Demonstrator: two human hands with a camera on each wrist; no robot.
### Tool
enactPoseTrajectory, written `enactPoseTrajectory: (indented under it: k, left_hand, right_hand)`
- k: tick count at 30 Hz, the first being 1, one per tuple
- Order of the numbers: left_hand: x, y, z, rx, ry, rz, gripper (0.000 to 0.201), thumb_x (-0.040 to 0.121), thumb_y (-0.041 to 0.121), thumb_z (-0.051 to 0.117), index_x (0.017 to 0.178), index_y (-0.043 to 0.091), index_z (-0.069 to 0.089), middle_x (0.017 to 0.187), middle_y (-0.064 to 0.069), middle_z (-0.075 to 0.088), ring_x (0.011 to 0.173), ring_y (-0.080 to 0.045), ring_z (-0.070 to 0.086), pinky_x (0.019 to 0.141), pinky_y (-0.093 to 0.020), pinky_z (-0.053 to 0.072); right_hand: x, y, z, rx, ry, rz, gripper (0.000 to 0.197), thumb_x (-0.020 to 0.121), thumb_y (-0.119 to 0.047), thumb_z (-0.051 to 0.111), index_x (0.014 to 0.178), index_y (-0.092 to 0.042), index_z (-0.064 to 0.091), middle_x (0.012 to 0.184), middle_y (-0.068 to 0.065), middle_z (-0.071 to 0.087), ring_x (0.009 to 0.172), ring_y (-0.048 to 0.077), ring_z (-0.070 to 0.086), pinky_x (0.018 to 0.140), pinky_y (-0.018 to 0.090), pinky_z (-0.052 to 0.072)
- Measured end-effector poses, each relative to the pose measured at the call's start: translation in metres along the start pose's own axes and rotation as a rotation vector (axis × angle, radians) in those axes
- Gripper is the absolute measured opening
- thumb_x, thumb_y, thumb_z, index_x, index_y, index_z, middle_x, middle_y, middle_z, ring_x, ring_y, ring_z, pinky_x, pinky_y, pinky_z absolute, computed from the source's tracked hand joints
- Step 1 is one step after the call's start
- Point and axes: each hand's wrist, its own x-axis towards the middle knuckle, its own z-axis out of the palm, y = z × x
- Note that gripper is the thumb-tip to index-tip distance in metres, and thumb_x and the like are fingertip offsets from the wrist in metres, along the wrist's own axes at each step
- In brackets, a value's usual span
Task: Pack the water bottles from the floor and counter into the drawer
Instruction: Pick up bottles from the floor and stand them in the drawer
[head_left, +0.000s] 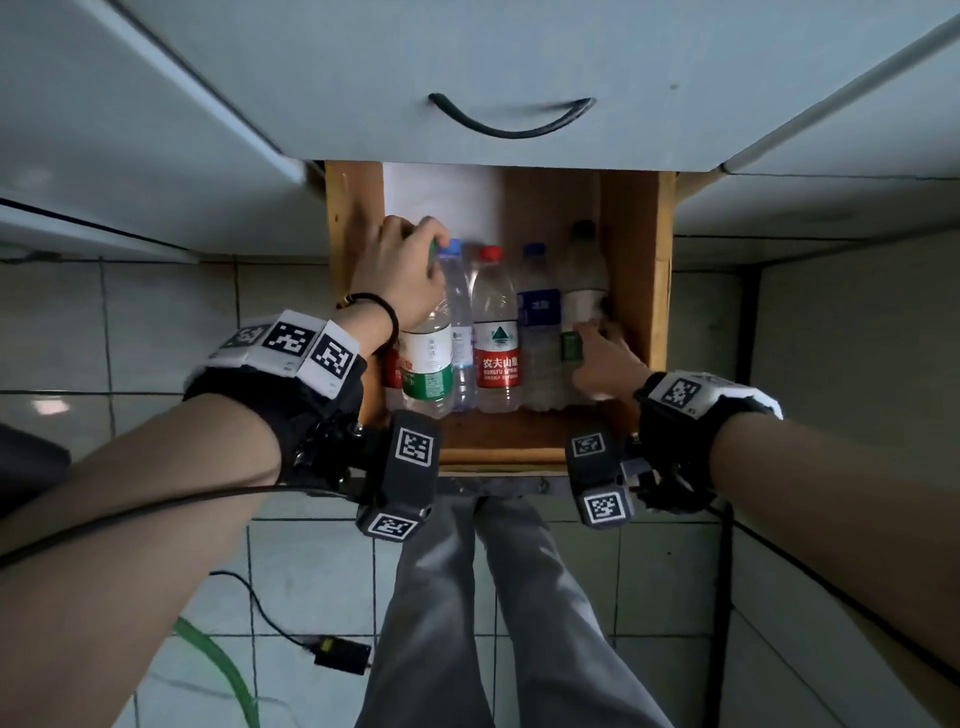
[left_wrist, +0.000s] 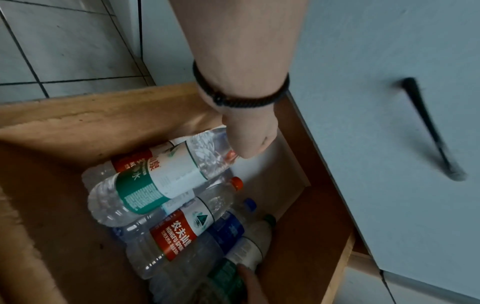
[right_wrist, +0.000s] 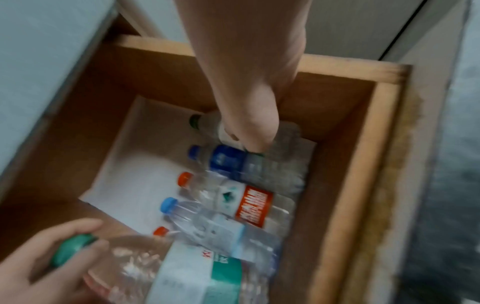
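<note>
An open wooden drawer (head_left: 660, 291) holds several water bottles lying side by side, caps pointing to the back. My left hand (head_left: 405, 270) grips the neck of a green-and-white labelled bottle (head_left: 426, 358), which lies tilted on top of a red-labelled one at the left wall. In the right wrist view its fingers (right_wrist: 52, 257) wrap the teal cap (right_wrist: 72, 250). Beside it lie a light-blue-capped bottle (head_left: 460, 322), a red-capped bottle (head_left: 496, 338) and a blue-labelled bottle (head_left: 540, 322). My right hand (head_left: 605, 364) holds the rightmost bottle (head_left: 587, 280), dark green cap, at its lower half.
The closed drawer front above, with a black handle (head_left: 511, 122), overhangs the back of the open drawer. White paper (head_left: 441, 200) lines the drawer's bottom. My legs (head_left: 467, 597) stand on the tiled floor, near a black cable with a small device (head_left: 340, 652) and a green hose (head_left: 223, 670).
</note>
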Motion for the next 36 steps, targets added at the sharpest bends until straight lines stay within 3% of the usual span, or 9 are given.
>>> enactPoseTrajectory:
  k: [4, 7, 10, 12, 14, 19, 28, 33, 36]
  left_hand:
    - [0.015, -0.013, 0.014, -0.045, -0.047, -0.054, 0.024, 0.090, 0.012, 0.050, 0.109, 0.019, 0.062, 0.122, -0.017, 0.054, 0.117, -0.035, 0.046, 0.098, -0.035, 0.034]
    - [0.018, -0.018, 0.019, -0.135, -0.115, -0.080, 0.021, 0.086, 0.006, 0.058, 0.104, 0.014, 0.067, 0.115, -0.012, 0.064, 0.105, -0.027, 0.059, 0.083, -0.028, 0.043]
    - [0.017, -0.020, 0.032, -0.193, -0.191, -0.081, 0.020, 0.081, 0.012, 0.062, 0.096, 0.026, 0.058, 0.118, -0.011, 0.059, 0.110, -0.028, 0.055, 0.094, -0.038, 0.044]
    - [0.017, -0.016, 0.038, -0.223, -0.224, -0.103, 0.030, 0.077, 0.019, 0.063, 0.104, 0.027, 0.052, 0.125, -0.012, 0.052, 0.117, -0.030, 0.049, 0.102, -0.045, 0.040]
    - [0.017, -0.014, 0.042, -0.226, -0.251, -0.146, 0.049, 0.078, 0.024, 0.066, 0.123, 0.025, 0.048, 0.134, -0.014, 0.041, 0.121, -0.032, 0.046, 0.103, -0.043, 0.040]
    - [0.017, -0.016, 0.046, -0.199, -0.259, -0.156, 0.067, 0.082, 0.010, 0.063, 0.141, 0.026, 0.035, 0.145, -0.017, 0.019, 0.135, -0.036, 0.032, 0.111, -0.037, 0.032]
    - [0.012, -0.016, 0.052, -0.094, -0.162, -0.102, 0.071, 0.078, 0.005, 0.063, 0.141, 0.026, 0.035, 0.154, -0.012, 0.005, 0.143, -0.038, 0.011, 0.118, -0.049, 0.015]
    - [0.014, -0.016, 0.053, -0.109, -0.126, -0.055, 0.073, 0.074, 0.000, 0.064, 0.139, 0.022, 0.039, 0.153, -0.013, 0.007, 0.142, -0.037, 0.015, 0.116, -0.041, 0.023]
    - [0.012, -0.016, 0.053, -0.119, -0.132, -0.055, 0.071, 0.075, -0.001, 0.063, 0.138, 0.021, 0.039, 0.154, -0.014, 0.006, 0.143, -0.038, 0.013, 0.116, -0.043, 0.021]
  right_hand:
    - [0.004, 0.002, 0.013, -0.011, 0.016, 0.023, 0.072, 0.090, -0.017, 0.053, 0.151, -0.016, 0.016, 0.155, 0.023, 0.011, 0.141, 0.043, 0.021, 0.114, 0.045, 0.025]
    - [0.013, -0.008, 0.006, -0.004, 0.024, 0.050, 0.066, 0.088, -0.019, 0.051, 0.148, -0.017, 0.025, 0.157, 0.023, 0.011, 0.142, 0.041, 0.021, 0.115, 0.044, 0.026]
    - [0.025, -0.024, -0.002, 0.054, 0.057, -0.001, 0.068, 0.079, -0.024, 0.051, 0.144, -0.021, 0.031, 0.151, 0.020, 0.029, 0.138, 0.040, 0.031, 0.112, 0.046, 0.034]
    - [0.042, -0.023, -0.003, 0.059, 0.063, -0.007, 0.068, 0.070, -0.028, 0.049, 0.136, -0.021, 0.038, 0.138, 0.017, 0.048, 0.124, 0.037, 0.049, 0.101, 0.044, 0.045]
    - [0.047, -0.024, -0.005, 0.029, 0.068, 0.010, 0.058, 0.076, -0.024, 0.051, 0.133, -0.017, 0.044, 0.131, 0.015, 0.054, 0.117, 0.034, 0.055, 0.095, 0.038, 0.049]
    - [0.043, -0.013, 0.007, -0.059, 0.108, 0.061, 0.049, 0.086, -0.015, 0.057, 0.133, -0.013, 0.047, 0.131, 0.016, 0.053, 0.117, 0.035, 0.055, 0.090, 0.035, 0.050]
    - [0.046, -0.011, 0.018, -0.177, -0.010, 0.078, 0.048, 0.083, -0.018, 0.066, 0.128, -0.011, 0.051, 0.127, 0.013, 0.053, 0.111, 0.030, 0.057, 0.074, 0.029, 0.047]
    - [0.045, -0.007, 0.025, -0.202, -0.066, 0.087, 0.045, 0.084, -0.015, 0.064, 0.126, -0.006, 0.052, 0.126, 0.015, 0.052, 0.113, 0.031, 0.055, 0.091, 0.036, 0.052]
    - [0.048, -0.008, 0.018, -0.255, -0.095, 0.062, 0.042, 0.086, -0.015, 0.061, 0.126, -0.004, 0.054, 0.125, 0.015, 0.057, 0.112, 0.029, 0.057, 0.090, 0.033, 0.052]
